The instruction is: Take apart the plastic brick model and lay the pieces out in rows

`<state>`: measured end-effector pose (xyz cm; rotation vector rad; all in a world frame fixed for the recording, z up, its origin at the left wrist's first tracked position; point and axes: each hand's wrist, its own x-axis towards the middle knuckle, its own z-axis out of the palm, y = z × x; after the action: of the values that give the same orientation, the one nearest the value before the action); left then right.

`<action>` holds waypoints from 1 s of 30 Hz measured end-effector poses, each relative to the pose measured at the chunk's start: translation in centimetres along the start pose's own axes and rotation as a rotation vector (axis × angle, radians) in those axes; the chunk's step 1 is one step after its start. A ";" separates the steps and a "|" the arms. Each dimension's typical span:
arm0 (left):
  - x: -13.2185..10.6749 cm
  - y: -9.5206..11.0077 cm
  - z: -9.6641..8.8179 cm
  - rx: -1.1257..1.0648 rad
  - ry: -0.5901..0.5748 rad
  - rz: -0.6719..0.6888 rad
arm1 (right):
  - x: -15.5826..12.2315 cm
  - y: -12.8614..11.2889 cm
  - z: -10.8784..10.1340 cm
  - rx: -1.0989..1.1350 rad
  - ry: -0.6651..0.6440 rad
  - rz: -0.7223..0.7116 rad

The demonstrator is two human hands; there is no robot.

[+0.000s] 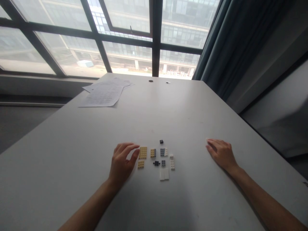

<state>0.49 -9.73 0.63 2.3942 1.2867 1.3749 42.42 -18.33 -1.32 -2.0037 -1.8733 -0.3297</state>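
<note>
My left hand [124,160] is beside a large tan studded building plate [142,152], thumb and forefinger apart at its left edge; whether they touch it I cannot tell. Below that lies a smaller tan plate [141,164]. To the right are a tan-and-grey piece [153,153], a grey-and-white piece [164,152], a small black brick [161,141], a black piece with side pins [156,163] and a dark grey plate [163,163]. Far to the right, my right hand [221,154] rests with fingers drawn together; something small and whitish shows at its fingertips, too small to name.
White studded pieces [172,165] and two smooth white tiles [164,174] lie at the cluster's right and near side. Printed papers [103,94] spread over the far left of the white table [154,118]. Windows and a dark curtain [223,41] stand beyond.
</note>
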 end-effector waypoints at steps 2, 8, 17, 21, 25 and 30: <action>0.0 0.1 0.0 -0.002 0.008 0.002 | -0.1 0.8 0.2 -0.006 0.018 -0.003; -0.1 0.3 0.0 -0.010 0.004 0.031 | 0.0 -1.0 -0.1 0.036 0.057 -0.004; -0.2 0.3 -0.1 -0.009 -0.009 0.056 | -0.5 -12.4 -1.7 0.388 -0.164 -0.355; -0.1 0.4 -0.1 -0.003 -0.015 0.063 | 0.7 -15.0 -1.1 0.481 -0.200 -0.297; 0.0 0.4 0.0 0.006 -0.011 0.083 | 1.7 -15.5 -0.5 0.481 -0.243 -0.262; -0.2 0.2 0.1 0.009 -0.021 0.084 | 1.3 -13.8 -0.6 0.452 -0.263 -0.248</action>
<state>0.61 -9.96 0.56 2.4888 1.2033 1.3635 28.92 -16.83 1.35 -1.5738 -2.1254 0.2884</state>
